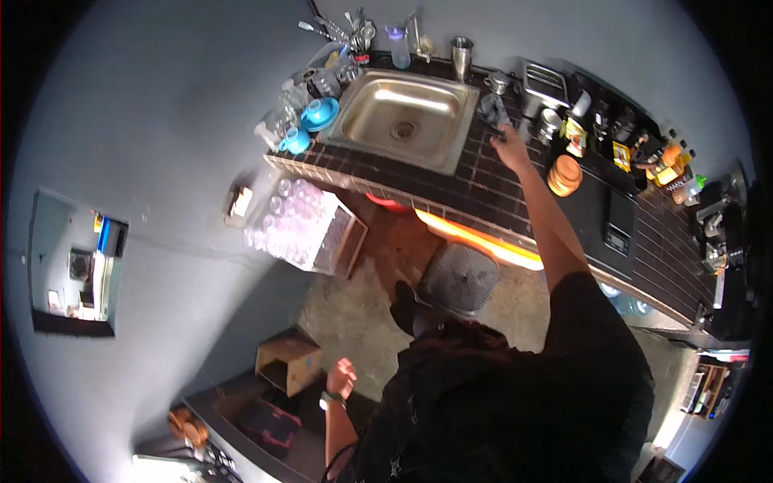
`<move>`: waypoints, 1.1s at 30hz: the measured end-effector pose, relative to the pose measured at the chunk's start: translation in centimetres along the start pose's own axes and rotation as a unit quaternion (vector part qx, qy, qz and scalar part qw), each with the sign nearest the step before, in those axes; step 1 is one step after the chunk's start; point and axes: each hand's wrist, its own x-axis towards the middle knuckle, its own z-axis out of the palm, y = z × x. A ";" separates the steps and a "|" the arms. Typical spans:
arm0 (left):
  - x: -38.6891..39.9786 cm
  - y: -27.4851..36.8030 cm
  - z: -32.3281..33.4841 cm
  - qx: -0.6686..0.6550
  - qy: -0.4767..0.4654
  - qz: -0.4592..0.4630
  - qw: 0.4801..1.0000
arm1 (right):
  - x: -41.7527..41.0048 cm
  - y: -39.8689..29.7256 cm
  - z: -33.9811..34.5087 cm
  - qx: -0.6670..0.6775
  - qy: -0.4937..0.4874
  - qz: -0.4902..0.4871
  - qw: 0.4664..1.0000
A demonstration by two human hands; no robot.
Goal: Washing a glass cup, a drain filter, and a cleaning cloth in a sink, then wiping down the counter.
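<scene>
My right hand [510, 148] reaches over the dark tiled counter, just right of the steel sink [403, 130]. Its fingers are at the lower end of a crumpled grey cloth [494, 110]; whether they grip it or a small dark item is unclear. A steel tumbler [462, 54] and a small metal pot [497, 81] stand behind the cloth. My left hand [342, 377], a watch at its wrist, hangs low at the left with fingers loosely bent and nothing visible in it. Near it is an open cardboard box [290, 362]. The basin holds nothing visible.
Blue cups [296, 140] and glassware crowd the sink's left side. Stacked wooden lids [565, 175], a black scale [619, 226], jars and bottles stand to the right. Below the counter are a crate of clear glasses [287, 223] and a grey stool-like seat [462, 278].
</scene>
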 end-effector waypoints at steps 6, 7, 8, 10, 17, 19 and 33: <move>0.2 -4.1 -10.9 0.002 -0.052 -0.191 0.980 | 12.2 -5.3 10.6 -0.187 0.053 0.284 0.939; 0.9 -2.5 -10.7 0.044 -0.022 -0.195 0.980 | 13.1 -3.6 11.3 -0.190 0.059 0.304 0.932; 1.4 -1.2 -10.3 0.086 0.004 -0.199 0.976 | 14.3 -1.1 11.8 -0.223 0.016 0.250 0.942; -0.4 0.3 -9.9 0.161 0.063 -0.204 0.963 | 14.4 3.3 11.7 -0.298 0.010 0.144 0.944; -1.3 7.8 -13.1 0.365 0.161 -0.098 0.912 | 2.5 5.8 9.7 -0.316 0.146 0.120 0.930; 2.7 9.0 -7.1 0.335 0.224 -0.145 0.903 | -4.6 5.5 8.2 -0.351 0.120 0.114 0.922; 6.8 -2.1 -0.1 0.654 0.007 -0.035 0.755 | -35.0 5.6 -10.6 -0.012 -0.034 0.194 0.980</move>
